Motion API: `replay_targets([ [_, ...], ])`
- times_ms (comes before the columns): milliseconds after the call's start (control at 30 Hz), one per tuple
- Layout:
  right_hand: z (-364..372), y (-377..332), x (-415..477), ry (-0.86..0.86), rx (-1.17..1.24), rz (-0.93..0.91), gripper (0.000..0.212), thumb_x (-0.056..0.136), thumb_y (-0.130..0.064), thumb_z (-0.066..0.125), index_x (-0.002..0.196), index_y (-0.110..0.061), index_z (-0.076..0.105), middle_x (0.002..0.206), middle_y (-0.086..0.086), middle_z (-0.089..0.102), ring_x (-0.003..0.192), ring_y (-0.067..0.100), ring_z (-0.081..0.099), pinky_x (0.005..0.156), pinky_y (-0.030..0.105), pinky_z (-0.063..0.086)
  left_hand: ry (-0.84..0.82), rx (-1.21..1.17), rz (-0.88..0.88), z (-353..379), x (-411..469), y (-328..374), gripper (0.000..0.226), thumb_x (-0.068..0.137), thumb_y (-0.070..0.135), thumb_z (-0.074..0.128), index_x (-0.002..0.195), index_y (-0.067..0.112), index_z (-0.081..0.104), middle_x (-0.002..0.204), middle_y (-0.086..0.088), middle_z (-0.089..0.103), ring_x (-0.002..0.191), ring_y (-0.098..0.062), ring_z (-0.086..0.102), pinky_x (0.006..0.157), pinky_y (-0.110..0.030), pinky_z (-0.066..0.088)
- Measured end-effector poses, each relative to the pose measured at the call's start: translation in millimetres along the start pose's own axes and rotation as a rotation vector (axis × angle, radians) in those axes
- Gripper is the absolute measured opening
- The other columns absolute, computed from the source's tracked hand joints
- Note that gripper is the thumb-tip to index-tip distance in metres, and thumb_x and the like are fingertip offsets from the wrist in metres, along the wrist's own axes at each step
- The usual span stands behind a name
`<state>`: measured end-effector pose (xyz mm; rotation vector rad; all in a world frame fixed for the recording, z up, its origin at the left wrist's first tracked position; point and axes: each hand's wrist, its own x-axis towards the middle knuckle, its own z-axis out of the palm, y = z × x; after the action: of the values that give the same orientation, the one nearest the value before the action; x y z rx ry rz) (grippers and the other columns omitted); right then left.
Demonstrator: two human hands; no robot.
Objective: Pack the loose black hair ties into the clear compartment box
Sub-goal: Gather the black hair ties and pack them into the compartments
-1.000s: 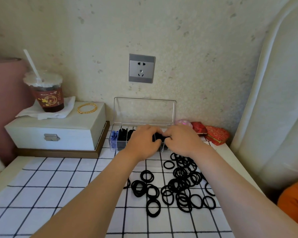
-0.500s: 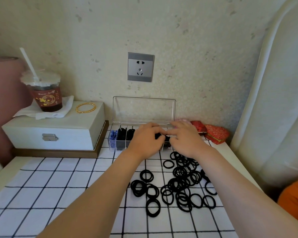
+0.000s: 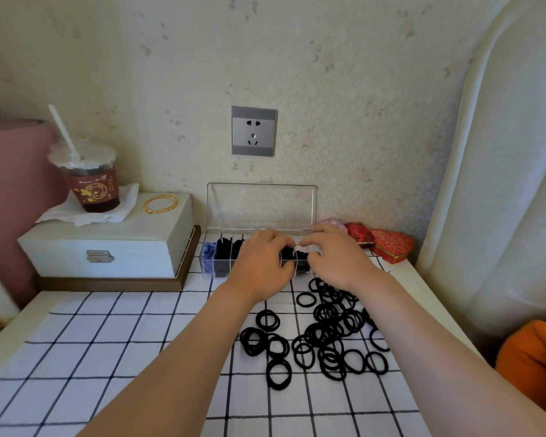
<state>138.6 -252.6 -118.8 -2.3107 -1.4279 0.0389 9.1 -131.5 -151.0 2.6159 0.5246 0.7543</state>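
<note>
Speckled cream wall (image 3: 344, 89) is running behind the scene, carrying a grey socket (image 3: 253, 131), and a pale curtain (image 3: 501, 184) is hanging at the right. Below, the tabletop (image 3: 423, 288) is wearing a white cloth with a black grid (image 3: 108, 357). At the far edge, against the wall, the clear compartment box (image 3: 213, 272) is sitting with its lid (image 3: 262, 206) standing open and upright. Its leftmost compartment is holding small blue items (image 3: 208, 257), and the compartments next to it are holding packed black ties (image 3: 223, 258). Both forearms are reaching in from the near edge. The left hand (image 3: 262, 266) is resting over the middle of the box with fingers bent down into it, fingertips hidden. The right hand (image 3: 338, 260) is hovering just beside it, fingers curled, thumb touching a dark bundle of ties (image 3: 292, 255) showing between the two hands; I cannot tell whether either hand is actually clamped on a tie. The loose hair ties (image 3: 325, 335) are lying scattered on the cloth, nearer than the box and mostly under the right forearm. At the far left a white case (image 3: 114, 244) is carrying a cup with a straw (image 3: 90, 181) on a napkin (image 3: 120, 209), with gold bangles (image 3: 160, 204) beside it. Red heart-shaped boxes (image 3: 391, 246) are sitting right of the clear box.
</note>
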Motion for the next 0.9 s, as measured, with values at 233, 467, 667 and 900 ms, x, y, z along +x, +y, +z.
replay_targets([
  [233,-12.7,-26.4,-46.2,-0.101,0.107,-0.053,0.028,0.093,-0.014,0.055,0.107,-0.028,0.074,0.104,-0.014,0.070,0.090,0.005,0.064,0.085,0.025,0.052,-0.175,0.034,-0.012,-32.1,-43.7,24.4,0.018,0.089,0.019,0.057,0.105,0.025,0.061,0.098,0.007,0.054,0.093,-0.013,0.051,0.083,-0.035,0.049],
  [467,-8.6,-43.0,-85.9,-0.270,0.032,0.010,0.018,0.093,-0.023,0.063,0.106,-0.028,0.075,0.106,-0.007,0.071,0.095,0.010,0.065,0.086,0.028,0.054,-0.378,0.003,-0.135,-51.1,-89.4,38.5,0.012,0.090,0.022,0.063,0.093,0.031,0.070,0.094,0.013,0.059,0.074,0.000,0.054,0.071,-0.018,0.046],
  [667,-4.6,-46.1,-101.7,-0.289,-0.067,0.221,0.060,0.083,-0.049,0.070,0.136,-0.022,0.056,0.136,0.005,0.047,0.117,0.024,0.056,0.096,0.036,0.049,-0.405,0.015,-0.208,-57.6,-115.4,48.3,0.023,0.077,0.047,0.075,0.097,0.038,0.068,0.098,0.015,0.057,0.091,-0.005,0.057,0.085,-0.032,0.053],
  [900,12.0,-48.5,-94.6,-0.398,-0.079,0.164,0.046,0.091,-0.027,0.067,0.136,-0.019,0.059,0.139,0.005,0.055,0.122,0.024,0.057,0.099,0.034,0.049,-0.459,0.181,-0.193,-50.9,-114.2,39.9,0.036,0.078,0.045,0.075,0.111,0.032,0.066,0.108,0.006,0.053,0.107,-0.013,0.050,0.088,-0.032,0.050],
])
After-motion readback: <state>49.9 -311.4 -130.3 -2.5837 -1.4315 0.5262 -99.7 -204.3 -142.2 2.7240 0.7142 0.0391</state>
